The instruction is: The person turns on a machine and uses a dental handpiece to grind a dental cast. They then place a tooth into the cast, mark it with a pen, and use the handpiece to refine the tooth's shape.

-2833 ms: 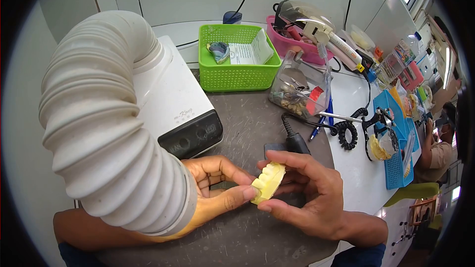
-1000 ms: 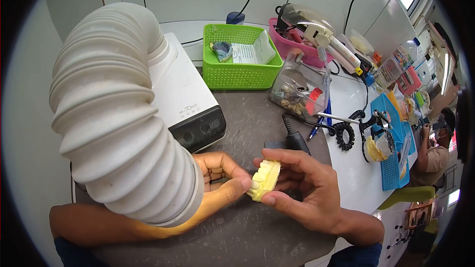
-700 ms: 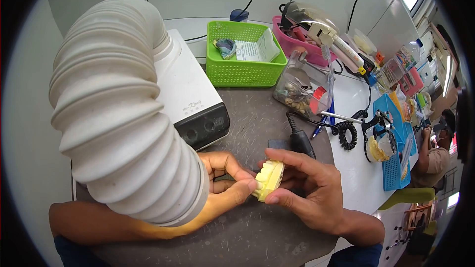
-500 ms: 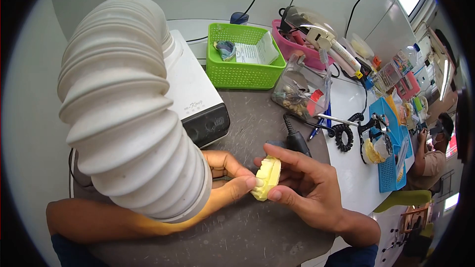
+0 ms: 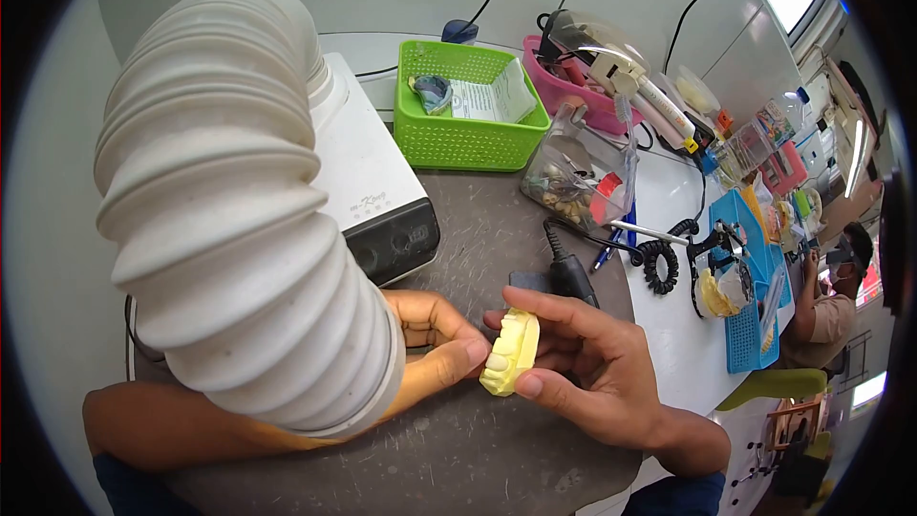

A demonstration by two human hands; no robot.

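Note:
A yellow dental model [image 5: 516, 349] with a row of teeth is held above the bench. My right hand [image 5: 597, 354] grips it, thumb at its lower edge and fingers around the upper end and behind. A paler tooth [image 5: 498, 362] sits in the row on the side facing my left hand. My left hand [image 5: 439, 339] is closed, thumb against curled fingers, right beside the model's left edge. Whether anything is between those fingertips is hidden. The white ribbed suction hose [image 5: 229, 191] hangs over my left forearm and covers part of it.
A white suction unit [image 5: 368, 167] stands behind the hose. Beyond are a green basket [image 5: 468, 143], a pink basket [image 5: 607, 115] and a clear container [image 5: 578, 177]. A black handpiece [image 5: 570, 277] lies behind my right hand. Blue trays [image 5: 750, 330] and a seated person [image 5: 831, 296] are at right.
My left thumb has drawn back slightly from the model's teeth, uncovering the paler tooth. The model has turned a little and moved slightly down and left in my right hand.

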